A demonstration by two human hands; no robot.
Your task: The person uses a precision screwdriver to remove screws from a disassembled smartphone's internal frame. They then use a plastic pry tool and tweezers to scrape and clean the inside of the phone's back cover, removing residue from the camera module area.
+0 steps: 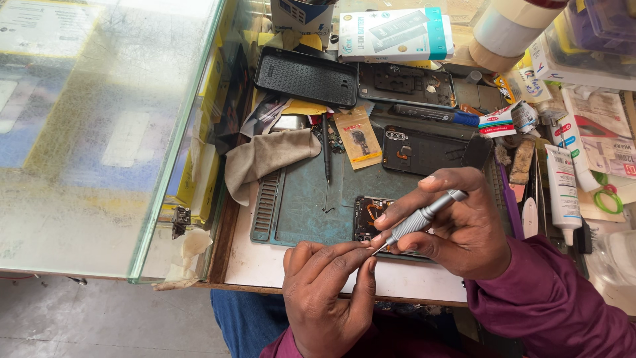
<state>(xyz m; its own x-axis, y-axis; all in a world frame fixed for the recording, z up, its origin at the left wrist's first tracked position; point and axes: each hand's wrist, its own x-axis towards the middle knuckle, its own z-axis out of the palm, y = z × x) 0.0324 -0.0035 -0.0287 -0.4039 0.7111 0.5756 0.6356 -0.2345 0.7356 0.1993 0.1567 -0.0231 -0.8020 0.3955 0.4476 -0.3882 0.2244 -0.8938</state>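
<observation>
R hand [457, 225] grips screwdriver [424, 219], tip hidden w/ L hand [328, 285] pinching something unseen; opened phone [368, 215] partly covered.

The right hand [457, 225] is curling into a pen-style grip, its thumb and forefinger pinching together and the index finger lying straight along the top. Its wrist is bending inward, the maroon-sleeved forearm trailing off behind it. The left hand [328, 285] is sitting just below and beside it, palm down, thumb and forefinger pinching closed, their tips reaching up toward the right hand's fingertips.
</observation>
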